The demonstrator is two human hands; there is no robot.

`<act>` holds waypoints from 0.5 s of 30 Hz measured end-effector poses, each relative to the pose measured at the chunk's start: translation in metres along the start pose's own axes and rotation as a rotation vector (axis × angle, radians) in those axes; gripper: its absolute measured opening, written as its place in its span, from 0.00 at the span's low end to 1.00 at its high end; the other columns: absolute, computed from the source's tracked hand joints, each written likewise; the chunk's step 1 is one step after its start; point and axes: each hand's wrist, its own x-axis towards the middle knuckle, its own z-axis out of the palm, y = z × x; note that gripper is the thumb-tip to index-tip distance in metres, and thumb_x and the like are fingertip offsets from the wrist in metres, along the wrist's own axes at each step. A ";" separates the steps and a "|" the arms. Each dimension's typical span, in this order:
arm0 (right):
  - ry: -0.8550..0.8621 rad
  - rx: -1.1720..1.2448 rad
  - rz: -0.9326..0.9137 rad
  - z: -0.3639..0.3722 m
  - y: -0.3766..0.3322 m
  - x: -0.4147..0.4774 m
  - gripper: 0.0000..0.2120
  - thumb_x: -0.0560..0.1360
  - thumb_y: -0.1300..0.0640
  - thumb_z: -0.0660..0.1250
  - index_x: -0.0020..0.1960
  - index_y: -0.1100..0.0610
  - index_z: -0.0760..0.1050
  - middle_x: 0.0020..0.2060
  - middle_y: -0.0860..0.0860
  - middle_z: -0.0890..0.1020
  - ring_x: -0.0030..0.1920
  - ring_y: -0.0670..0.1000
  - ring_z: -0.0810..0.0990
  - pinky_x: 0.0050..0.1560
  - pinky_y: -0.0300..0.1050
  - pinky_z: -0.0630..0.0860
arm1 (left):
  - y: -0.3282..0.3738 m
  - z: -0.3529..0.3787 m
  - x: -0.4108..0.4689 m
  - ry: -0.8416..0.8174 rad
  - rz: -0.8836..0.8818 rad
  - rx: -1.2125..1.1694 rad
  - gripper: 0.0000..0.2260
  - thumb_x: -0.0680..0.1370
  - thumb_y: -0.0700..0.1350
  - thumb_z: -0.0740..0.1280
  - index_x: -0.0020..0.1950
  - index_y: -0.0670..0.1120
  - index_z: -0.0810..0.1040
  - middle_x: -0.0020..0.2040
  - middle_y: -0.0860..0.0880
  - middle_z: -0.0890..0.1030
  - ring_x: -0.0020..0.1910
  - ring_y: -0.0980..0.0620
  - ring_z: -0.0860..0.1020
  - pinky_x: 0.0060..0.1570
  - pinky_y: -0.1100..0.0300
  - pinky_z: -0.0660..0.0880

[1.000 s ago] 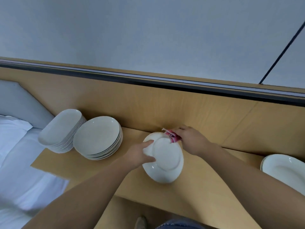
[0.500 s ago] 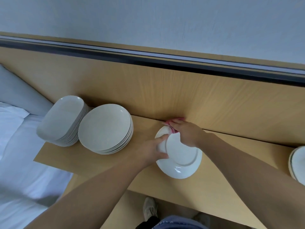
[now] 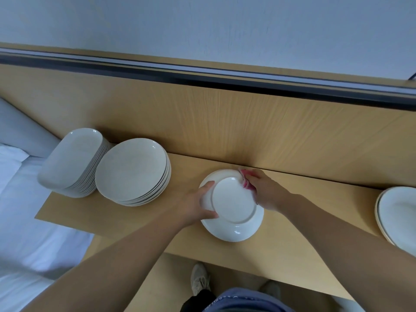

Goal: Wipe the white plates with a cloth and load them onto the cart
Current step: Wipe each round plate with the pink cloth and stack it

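Plate underside under the cloth, both hands on it, above the tabletop.

Plate (image 3: 231, 206) is turned bottom-up and tilted toward the person; I cannot tell whether its near rim rests on the tabletop (image 3: 292, 235). Left hand (image 3: 198, 208) grips the plate's left rim, fingers curled round the edge, which I judge to be a bracing hold so the wipe does not shove the plate away. Right hand (image 3: 263, 192) pinches a pink cloth (image 3: 246, 182) against the plate's far-right rim. Left of the plate is a stack of round plates (image 3: 132, 170), with a stack of oblong plates (image 3: 69, 158) beyond it. Well right of the plate is another stack (image 3: 398, 212), cut by the frame edge. No cart is in view, so this plate is not yet loaded.
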 end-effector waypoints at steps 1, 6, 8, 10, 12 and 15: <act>0.011 0.010 -0.009 0.001 0.000 0.002 0.23 0.78 0.64 0.57 0.72 0.50 0.66 0.75 0.45 0.55 0.72 0.52 0.61 0.69 0.46 0.66 | 0.001 0.001 -0.001 0.010 -0.004 -0.001 0.43 0.69 0.53 0.76 0.76 0.65 0.53 0.71 0.49 0.67 0.66 0.49 0.68 0.58 0.59 0.68; -0.040 0.100 -0.004 -0.001 -0.006 0.004 0.23 0.82 0.60 0.53 0.76 0.48 0.61 0.71 0.44 0.65 0.67 0.47 0.68 0.58 0.34 0.63 | 0.012 0.009 -0.005 0.003 -0.010 0.030 0.46 0.67 0.51 0.78 0.77 0.63 0.53 0.66 0.47 0.64 0.61 0.47 0.68 0.56 0.60 0.67; -0.038 0.111 0.010 -0.002 -0.009 0.005 0.25 0.81 0.63 0.54 0.76 0.48 0.59 0.69 0.45 0.68 0.63 0.46 0.70 0.55 0.34 0.64 | 0.014 0.012 -0.006 -0.003 -0.014 0.042 0.46 0.67 0.52 0.78 0.76 0.64 0.52 0.64 0.46 0.65 0.58 0.47 0.68 0.55 0.60 0.68; -0.030 0.089 0.009 0.001 -0.009 0.008 0.30 0.78 0.66 0.55 0.77 0.49 0.56 0.71 0.46 0.63 0.63 0.49 0.70 0.56 0.37 0.68 | 0.014 0.014 -0.007 0.008 -0.023 0.050 0.46 0.67 0.53 0.77 0.76 0.65 0.52 0.63 0.46 0.65 0.57 0.47 0.68 0.57 0.58 0.70; -0.017 0.055 0.030 0.002 -0.011 0.012 0.31 0.77 0.67 0.55 0.77 0.49 0.56 0.73 0.47 0.60 0.66 0.52 0.67 0.61 0.42 0.69 | 0.015 0.016 -0.007 0.018 -0.026 0.042 0.45 0.67 0.54 0.77 0.76 0.66 0.51 0.63 0.46 0.64 0.58 0.46 0.68 0.58 0.58 0.70; -0.041 0.105 0.062 0.002 -0.010 0.014 0.28 0.79 0.65 0.53 0.76 0.48 0.59 0.70 0.45 0.68 0.65 0.50 0.69 0.60 0.36 0.65 | 0.013 0.019 -0.008 0.027 -0.026 0.043 0.44 0.69 0.54 0.76 0.76 0.65 0.51 0.64 0.46 0.64 0.61 0.44 0.68 0.60 0.57 0.69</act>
